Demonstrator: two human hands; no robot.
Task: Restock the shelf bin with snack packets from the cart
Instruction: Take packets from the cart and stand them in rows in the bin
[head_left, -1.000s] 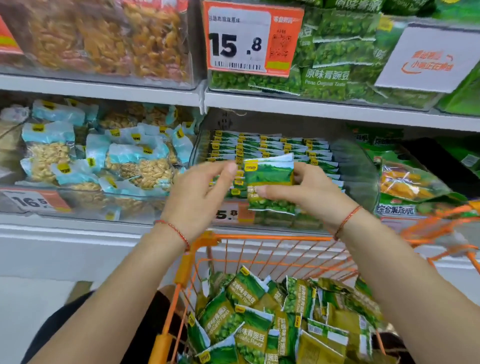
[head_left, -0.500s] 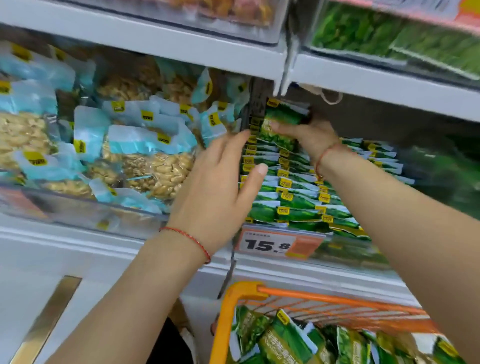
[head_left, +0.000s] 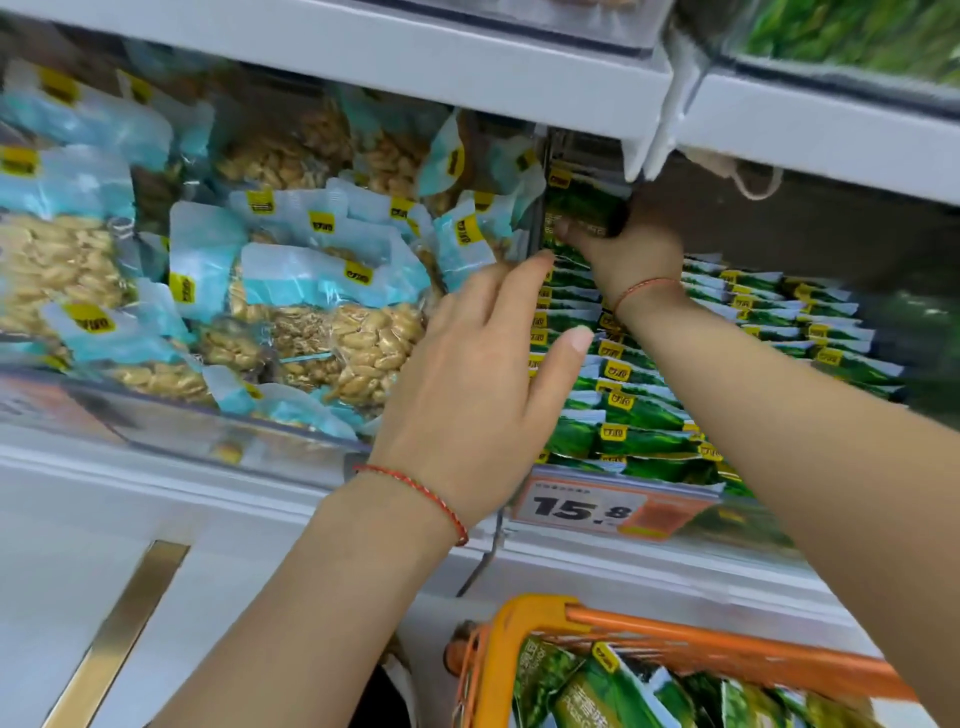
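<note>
I am gripping a green snack packet in my right hand, thumb curled across its face, and pushing it in at the back left corner of the shelf bin just under the upper shelf. My left hand is hovering open — fingers straight, tips close to the front rows of packets, though I cannot tell if they are touching. The bin is looking largely filled, row on row, yet the cart below is holding plenty more packets — so I am judging the restocking well along but unfinished.
</note>
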